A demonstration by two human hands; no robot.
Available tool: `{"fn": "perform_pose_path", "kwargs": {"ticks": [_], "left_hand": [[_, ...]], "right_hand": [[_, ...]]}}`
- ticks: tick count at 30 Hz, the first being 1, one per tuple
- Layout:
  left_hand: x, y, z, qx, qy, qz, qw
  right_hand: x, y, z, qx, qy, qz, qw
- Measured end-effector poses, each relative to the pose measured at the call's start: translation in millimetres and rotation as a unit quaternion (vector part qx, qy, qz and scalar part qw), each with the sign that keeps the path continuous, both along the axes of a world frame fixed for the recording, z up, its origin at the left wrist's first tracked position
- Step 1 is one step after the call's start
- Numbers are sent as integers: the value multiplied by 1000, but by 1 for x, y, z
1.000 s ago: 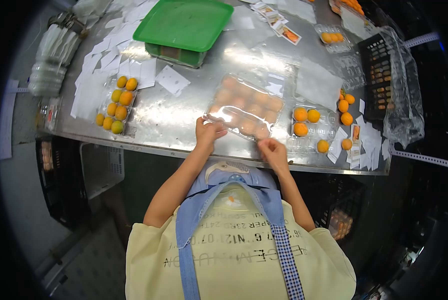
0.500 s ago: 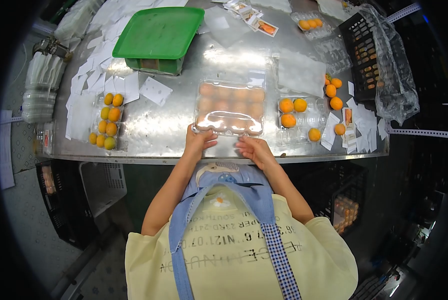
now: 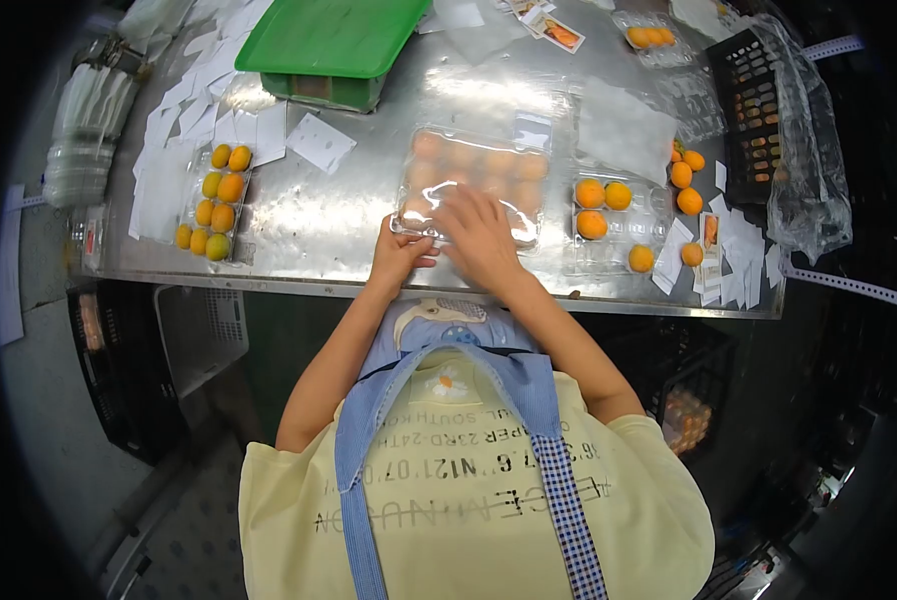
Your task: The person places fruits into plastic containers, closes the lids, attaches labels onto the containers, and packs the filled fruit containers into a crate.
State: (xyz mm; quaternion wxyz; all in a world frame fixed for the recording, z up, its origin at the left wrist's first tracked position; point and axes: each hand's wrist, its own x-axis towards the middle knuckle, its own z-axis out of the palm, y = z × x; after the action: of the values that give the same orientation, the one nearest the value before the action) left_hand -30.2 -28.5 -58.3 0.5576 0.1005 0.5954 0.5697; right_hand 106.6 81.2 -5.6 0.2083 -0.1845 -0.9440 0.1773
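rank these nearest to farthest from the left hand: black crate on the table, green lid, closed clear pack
From the left hand:
1. Closed clear pack, right beside it, toward the right
2. Green lid, up the table, slightly left
3. Black crate, far right side

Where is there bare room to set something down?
Bare steel table lies between the leftmost citrus fruits and filled clamshell, nearer than the loose white paper. The right end is crowded with paper slips and loose oranges.
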Motion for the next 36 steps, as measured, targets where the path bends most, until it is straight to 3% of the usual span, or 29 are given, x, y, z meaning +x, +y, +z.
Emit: {"fn": "perform_pose_path", "kwargs": {"ticks": [15, 24, 28, 31, 35, 36], "left_hand": [[0, 1, -12, -24, 63, 24, 997], [9, 12, -3, -98, 102, 110, 984], [8, 12, 9, -101, 80, 103, 986], [7, 11, -4, -110, 100, 80, 986], [7, -2, -17, -127, 121, 37, 984], [8, -6, -25, -117, 126, 34, 984]], "right_hand": [[-37, 11, 9, 70, -153, 105, 980], [-52, 7, 30, 80, -108, 89, 987], [-56, 40, 60, 139, 3, 60, 988], [-58, 80, 90, 185, 79, -22, 979], [-62, 136, 88, 192, 75, -74, 976], [-66, 142, 87, 246, 72, -69, 964]]}}
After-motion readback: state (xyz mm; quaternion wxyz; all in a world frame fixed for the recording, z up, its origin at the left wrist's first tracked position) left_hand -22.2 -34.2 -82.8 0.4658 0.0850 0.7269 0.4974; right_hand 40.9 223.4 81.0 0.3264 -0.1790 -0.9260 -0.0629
